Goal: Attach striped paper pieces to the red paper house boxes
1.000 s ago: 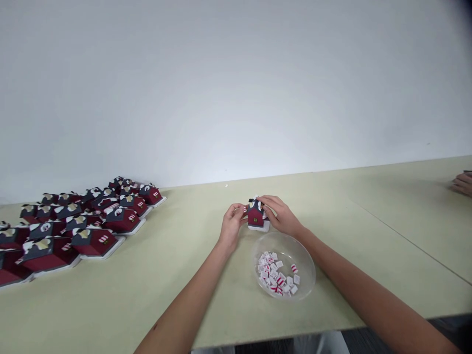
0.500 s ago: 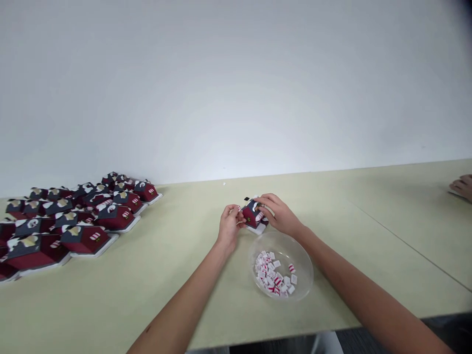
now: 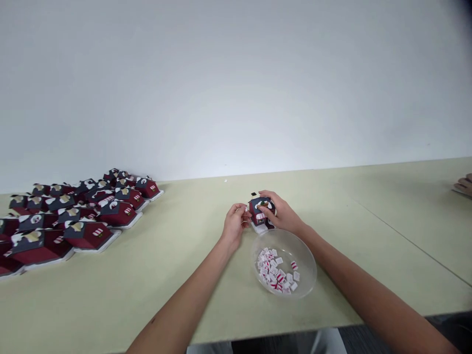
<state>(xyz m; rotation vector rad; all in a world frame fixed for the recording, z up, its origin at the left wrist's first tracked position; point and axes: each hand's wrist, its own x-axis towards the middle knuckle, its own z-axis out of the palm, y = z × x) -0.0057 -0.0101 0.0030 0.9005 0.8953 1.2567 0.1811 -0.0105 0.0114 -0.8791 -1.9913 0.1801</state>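
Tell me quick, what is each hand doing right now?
Left hand: closed, pinching the side of the little red model house.
Right hand: closed, holding that house from above.

Left hand [image 3: 234,226]: raised at the wrist, fingers curled and closed, turned toward the right hand. Right hand [image 3: 278,212]: palm down, arched, fingers curved and pointing left. The two hands sit close together. Left forearm [image 3: 184,295] and right forearm [image 3: 350,280]: bare, slanting inward from the lower corners. Small dark mark [image 3: 153,320] on left forearm.
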